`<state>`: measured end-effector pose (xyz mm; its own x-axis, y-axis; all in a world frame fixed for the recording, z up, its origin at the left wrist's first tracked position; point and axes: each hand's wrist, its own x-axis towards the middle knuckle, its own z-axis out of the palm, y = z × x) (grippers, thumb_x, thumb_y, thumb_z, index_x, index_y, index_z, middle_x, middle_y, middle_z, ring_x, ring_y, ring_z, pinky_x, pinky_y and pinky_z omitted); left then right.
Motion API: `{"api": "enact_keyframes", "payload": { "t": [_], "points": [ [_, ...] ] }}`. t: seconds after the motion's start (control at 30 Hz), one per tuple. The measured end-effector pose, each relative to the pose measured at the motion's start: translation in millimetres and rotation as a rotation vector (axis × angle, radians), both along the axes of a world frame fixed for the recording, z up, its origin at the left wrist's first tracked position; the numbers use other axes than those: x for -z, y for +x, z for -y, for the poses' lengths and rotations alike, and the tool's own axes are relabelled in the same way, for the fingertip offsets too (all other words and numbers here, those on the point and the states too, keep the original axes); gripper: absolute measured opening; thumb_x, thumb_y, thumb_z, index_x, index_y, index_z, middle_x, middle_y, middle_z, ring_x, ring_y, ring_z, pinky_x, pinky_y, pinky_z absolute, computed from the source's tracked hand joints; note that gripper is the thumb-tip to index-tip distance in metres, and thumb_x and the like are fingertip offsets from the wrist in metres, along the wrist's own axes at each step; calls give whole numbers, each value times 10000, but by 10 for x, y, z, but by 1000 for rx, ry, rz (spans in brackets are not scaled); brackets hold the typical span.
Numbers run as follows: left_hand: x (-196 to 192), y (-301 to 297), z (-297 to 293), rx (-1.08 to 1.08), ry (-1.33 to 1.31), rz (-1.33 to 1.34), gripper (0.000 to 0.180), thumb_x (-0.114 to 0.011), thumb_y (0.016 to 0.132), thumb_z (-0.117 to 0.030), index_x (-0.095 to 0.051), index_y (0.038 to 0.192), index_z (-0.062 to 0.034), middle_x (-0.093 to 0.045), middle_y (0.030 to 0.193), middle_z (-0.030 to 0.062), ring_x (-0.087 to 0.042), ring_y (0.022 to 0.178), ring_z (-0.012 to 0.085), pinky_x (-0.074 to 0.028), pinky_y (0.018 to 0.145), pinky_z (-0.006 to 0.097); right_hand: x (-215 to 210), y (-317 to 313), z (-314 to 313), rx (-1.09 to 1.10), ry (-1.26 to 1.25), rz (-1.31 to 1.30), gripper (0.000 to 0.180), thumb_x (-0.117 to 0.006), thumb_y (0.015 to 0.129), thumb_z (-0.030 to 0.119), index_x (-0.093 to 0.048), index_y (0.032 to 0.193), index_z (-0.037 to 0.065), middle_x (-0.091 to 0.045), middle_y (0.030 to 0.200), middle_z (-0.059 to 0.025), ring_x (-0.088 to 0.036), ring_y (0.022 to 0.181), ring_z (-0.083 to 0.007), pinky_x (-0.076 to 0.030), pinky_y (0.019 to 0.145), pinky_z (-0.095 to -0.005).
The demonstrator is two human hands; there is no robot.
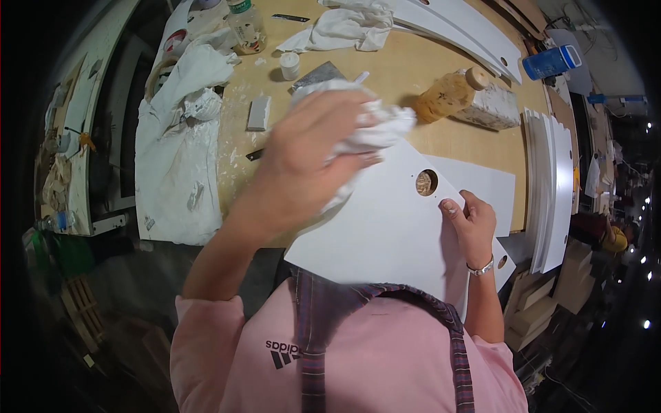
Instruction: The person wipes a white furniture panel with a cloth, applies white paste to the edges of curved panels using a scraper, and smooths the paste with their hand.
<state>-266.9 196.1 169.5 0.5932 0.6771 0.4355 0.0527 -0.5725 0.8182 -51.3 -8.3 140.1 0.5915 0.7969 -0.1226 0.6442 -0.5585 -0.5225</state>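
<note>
My left hand (292,155), a little blurred, is closed around a crumpled white cloth (379,129) at the far left part of a white panel (372,230). The panel lies tilted over the table's near edge, close to my body, and has a round hole near its far right edge. At that right edge my right hand (474,224) grips the panel, thumb on top and the other fingers partly hidden. Another white sheet (485,182) shows beneath it. Just beyond the cloth lies a dark grey flat piece (320,74), partly covered.
Around the wooden table (372,65) stand an amber bottle (441,98) against a stained block (492,107), a small white tub (290,66) and a clear bottle (246,31). A light grey block (259,113) lies left. White panels (547,186) stack at right; plastic sheeting (175,165) covers the left side.
</note>
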Motion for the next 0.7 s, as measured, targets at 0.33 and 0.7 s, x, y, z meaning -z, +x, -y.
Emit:
{"api": "enact_keyframes", "payload": {
  "t": [0.33,0.7],
  "points": [
    [-103,-602,-65,487,-21,-319,108,-691,685,-26,-670,791,-23,-665,983,80,-595,914,284,-492,772,363,-74,11,118,63,-52,124,637,-664,762,634,-604,675,5,-450,457,-88,-419,417,-204,-350,447,-336],
    [54,318,-364,57,80,-509,200,-686,786,-135,-642,928,-1,-663,818,127,-611,658,307,-497,708,400,-413,-294,6,-97,14,287,587,-714,752,579,-469,577,75,-478,442,-48,-486,401,-237,-356,420,-335]
  ]
}}
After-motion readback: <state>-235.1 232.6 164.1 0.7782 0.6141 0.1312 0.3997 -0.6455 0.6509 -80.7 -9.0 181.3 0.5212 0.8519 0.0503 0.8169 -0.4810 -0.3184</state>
